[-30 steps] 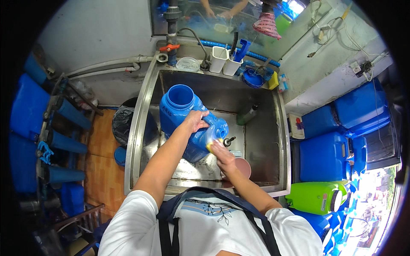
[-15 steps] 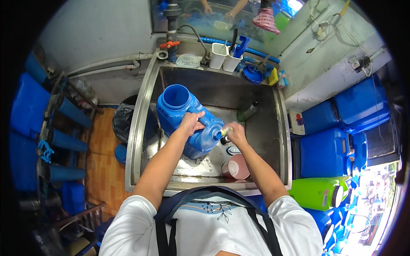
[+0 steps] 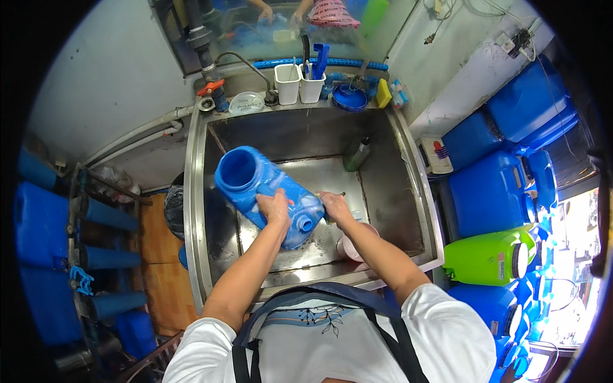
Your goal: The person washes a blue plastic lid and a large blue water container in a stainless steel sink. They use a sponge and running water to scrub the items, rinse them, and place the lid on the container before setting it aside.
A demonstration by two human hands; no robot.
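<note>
A large blue plastic jug (image 3: 299, 202) lies tilted over the sink, its wide uncapped mouth toward the far left and a small spout at the near right. My left hand (image 3: 274, 208) is wrapped around its handle. At the jug's right end, my right hand (image 3: 336, 208) presses close to the side with fingers curled. Something small and yellowish shows by those fingers, too little to name. Both hands are above the metal sink (image 3: 415, 185). A pink tub (image 3: 348, 247) sits below my right forearm, partly hidden by it.
A green bottle (image 3: 357, 154) stands at the sink's back right. White holders (image 3: 287, 84) with brushes, a blue lid (image 3: 350, 97) and a yellow sponge (image 3: 383, 94) line the back ledge. Blue containers (image 3: 485, 198) and a green one (image 3: 485, 257) are stacked to the right.
The view has shifted. The jug has turned, its spout now nearer me and facing more upward. My right hand has moved from the spout to the jug's right end.
</note>
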